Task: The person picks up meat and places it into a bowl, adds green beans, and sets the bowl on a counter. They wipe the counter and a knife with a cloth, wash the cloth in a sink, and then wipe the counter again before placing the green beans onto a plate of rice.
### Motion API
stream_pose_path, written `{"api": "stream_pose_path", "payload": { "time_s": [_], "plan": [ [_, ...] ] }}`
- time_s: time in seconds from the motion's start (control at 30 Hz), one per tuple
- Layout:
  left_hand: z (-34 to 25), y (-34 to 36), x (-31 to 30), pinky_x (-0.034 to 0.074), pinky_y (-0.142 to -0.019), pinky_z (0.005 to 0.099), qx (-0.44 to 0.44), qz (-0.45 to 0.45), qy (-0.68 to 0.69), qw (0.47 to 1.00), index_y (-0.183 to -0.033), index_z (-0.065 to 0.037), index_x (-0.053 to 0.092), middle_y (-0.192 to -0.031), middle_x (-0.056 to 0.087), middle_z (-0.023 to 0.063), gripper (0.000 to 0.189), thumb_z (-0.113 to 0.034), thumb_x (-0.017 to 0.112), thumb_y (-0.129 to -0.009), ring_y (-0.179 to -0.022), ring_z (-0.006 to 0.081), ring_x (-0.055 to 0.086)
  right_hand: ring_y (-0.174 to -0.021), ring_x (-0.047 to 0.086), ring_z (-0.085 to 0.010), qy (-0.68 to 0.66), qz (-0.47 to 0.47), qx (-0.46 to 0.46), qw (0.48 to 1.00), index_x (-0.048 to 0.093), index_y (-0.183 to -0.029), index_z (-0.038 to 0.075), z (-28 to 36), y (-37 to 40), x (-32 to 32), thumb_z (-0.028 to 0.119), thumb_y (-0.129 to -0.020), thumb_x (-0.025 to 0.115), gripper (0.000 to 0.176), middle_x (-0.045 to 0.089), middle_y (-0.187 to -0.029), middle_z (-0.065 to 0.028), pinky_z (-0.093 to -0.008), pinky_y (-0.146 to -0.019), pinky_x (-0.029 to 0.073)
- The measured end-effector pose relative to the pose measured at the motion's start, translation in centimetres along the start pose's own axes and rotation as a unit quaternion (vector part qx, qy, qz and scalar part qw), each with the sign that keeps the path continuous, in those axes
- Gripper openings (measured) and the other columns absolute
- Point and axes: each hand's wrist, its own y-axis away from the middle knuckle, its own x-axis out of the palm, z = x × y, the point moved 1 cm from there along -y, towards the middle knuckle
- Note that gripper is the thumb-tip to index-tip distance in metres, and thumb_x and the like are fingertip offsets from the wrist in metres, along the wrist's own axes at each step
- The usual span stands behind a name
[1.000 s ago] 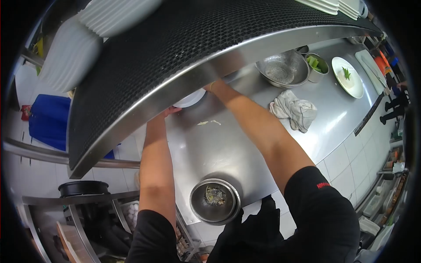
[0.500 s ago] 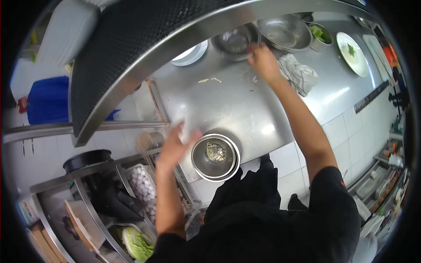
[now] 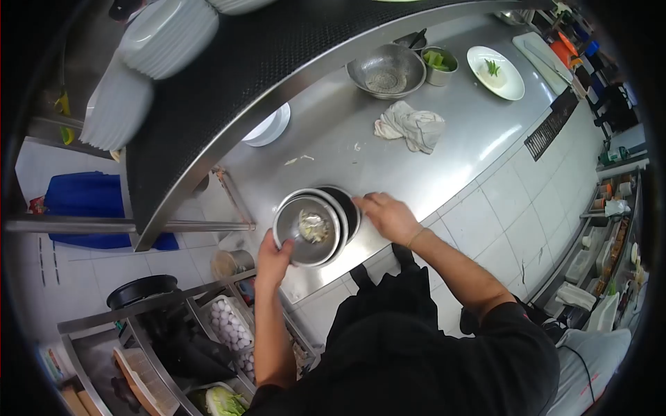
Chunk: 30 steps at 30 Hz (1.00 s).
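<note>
Near the front edge of the steel table, a metal bowl (image 3: pixel 288 222) with pale scraps (image 3: pixel 313 227) in its bottom sits inside or over another steel bowl (image 3: pixel 341 223). My left hand (image 3: pixel 275 258) grips its near left rim, thumb over the edge. A darker metal bowl (image 3: pixel 352 208) shows behind these on the right, partly hidden by them. At its right rim, my right hand (image 3: pixel 390 216) pinches the edge with bent fingers.
Farther back lie a crumpled cloth (image 3: pixel 411 127), a large metal bowl (image 3: pixel 386 71), a tin of green pieces (image 3: pixel 439 66) and a white plate (image 3: pixel 495 73). A shelf with stacked dishes (image 3: pixel 170 35) overhangs the left side. Egg trays (image 3: pixel 231 324) stand below left.
My right hand has brought the dark bowl from the back of the table to the front. My left hand, open before, has closed on the bowl with scraps, now overlapping the dark one.
</note>
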Motion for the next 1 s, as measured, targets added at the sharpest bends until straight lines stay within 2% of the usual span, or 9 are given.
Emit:
{"api": "stream_pose_path", "payload": {
  "time_s": [0.2, 0.3, 0.4, 0.5, 0.7, 0.77, 0.87, 0.93, 1.0],
  "plan": [
    [1.9, -2.6, 1.6, 0.057, -0.056, 0.0331, 0.008, -0.087, -0.297, 0.951, -0.107, 0.000, 0.057, -0.089, 0.068, 0.0141, 0.024, -0.013, 0.068, -0.091, -0.072, 0.0192, 0.069, -0.118, 0.055, -0.0378, 0.276, -0.107, -0.049, 0.954, 0.058, -0.139, 0.017, -11.6, -7.5, -9.2, 0.022, -0.085, 0.072, 0.056, 0.056, -0.134, -0.0129, -0.0495, -0.101, 0.045],
    [3.5, -1.5, 1.8, 0.058, -0.061, 0.0348, 0.029, -0.208, -0.417, 0.884, -0.111, 0.000, 0.059, -0.096, 0.070, 0.0136, 0.024, -0.014, 0.064, -0.093, -0.077, 0.0194, 0.069, -0.114, 0.057, -0.0382, 0.265, 0.010, -0.008, 0.964, 0.056, -0.141, 0.017, -18.0, -9.6, -7.3, 0.027, -0.090, 0.068, 0.054, 0.057, -0.134, -0.0148, -0.0474, -0.097, 0.049],
    [6.1, -0.4, 3.3, 0.056, -0.064, 0.0334, -0.137, -0.110, 0.083, 0.981, -0.118, 0.001, 0.060, -0.098, 0.071, 0.0115, 0.026, -0.014, 0.060, -0.096, -0.079, 0.0185, 0.069, -0.112, 0.060, -0.0390, 0.251, 0.028, 0.116, 0.961, 0.053, -0.144, 0.017, -19.5, -10.7, -6.8, 0.031, -0.092, 0.066, 0.056, 0.059, -0.132, -0.0166, -0.0473, -0.094, 0.051],
    [8.7, 6.8, 5.0, 0.056, -0.066, 0.0300, -0.135, -0.165, 0.107, 0.971, -0.127, 0.002, 0.059, -0.100, 0.070, 0.0078, 0.033, -0.013, 0.057, -0.099, -0.081, 0.0157, 0.067, -0.110, 0.061, -0.0397, 0.254, -0.046, 0.149, 0.955, 0.050, -0.145, 0.012, -17.8, -12.0, -2.4, 0.029, -0.092, 0.064, 0.057, 0.059, -0.125, -0.0186, -0.0491, -0.089, 0.054],
    [13.4, 24.7, 10.1, 0.058, -0.068, 0.0309, -0.234, -0.284, 0.250, 0.895, -0.124, 0.002, 0.061, -0.105, 0.071, 0.0103, 0.030, -0.009, 0.055, -0.097, -0.086, 0.0179, 0.069, -0.109, 0.063, -0.0407, 0.144, 0.052, 0.073, 0.985, 0.050, -0.140, 0.010, -6.6, -15.4, 7.1, 0.024, -0.091, 0.065, 0.053, 0.056, -0.126, -0.0197, -0.0509, -0.090, 0.054],
    [14.5, 27.1, 12.2, 0.060, -0.068, 0.0320, -0.261, -0.314, 0.275, 0.870, -0.123, 0.002, 0.060, -0.105, 0.070, 0.0117, 0.029, -0.007, 0.056, -0.095, -0.087, 0.0200, 0.070, -0.110, 0.062, -0.0410, 0.083, 0.075, 0.030, 0.993, 0.052, -0.137, 0.009, -3.2, -15.4, 9.6, 0.023, -0.091, 0.064, 0.049, 0.057, -0.124, -0.0207, -0.0511, -0.091, 0.053],
    [17.6, 27.2, 15.4, 0.062, -0.067, 0.0333, -0.274, -0.354, 0.279, 0.850, -0.123, 0.002, 0.056, -0.107, 0.068, 0.0145, 0.033, -0.004, 0.058, -0.092, -0.087, 0.0226, 0.070, -0.109, 0.062, -0.0416, -0.014, -0.015, 0.065, 0.998, 0.053, -0.135, 0.008, -3.0, -17.4, 11.2, 0.022, -0.093, 0.063, 0.045, 0.058, -0.120, -0.0228, -0.0513, -0.091, 0.053],
    [18.2, 26.1, 17.1, 0.062, -0.066, 0.0333, -0.280, -0.385, 0.297, 0.827, -0.127, 0.002, 0.051, -0.109, 0.066, 0.0162, 0.039, -0.003, 0.059, -0.089, -0.085, 0.0234, 0.070, -0.109, 0.062, -0.0427, 0.027, -0.145, -0.018, 0.989, 0.055, -0.133, 0.006, -5.6, -18.7, 10.6, 0.021, -0.094, 0.060, 0.042, 0.059, -0.117, -0.0250, -0.0511, -0.091, 0.053],
    [20.4, 25.7, 18.9, 0.059, -0.071, 0.0343, -0.299, -0.379, 0.342, 0.807, -0.130, 0.002, 0.044, -0.113, 0.063, 0.0180, 0.047, -0.001, 0.060, -0.086, -0.089, 0.0250, 0.068, -0.112, 0.062, -0.0426, 0.064, -0.079, 0.106, 0.989, 0.054, -0.134, 0.007, -6.0, -20.0, 7.4, 0.020, -0.095, 0.059, 0.042, 0.059, -0.123, -0.0265, -0.0500, -0.091, 0.054]
  ]
}}
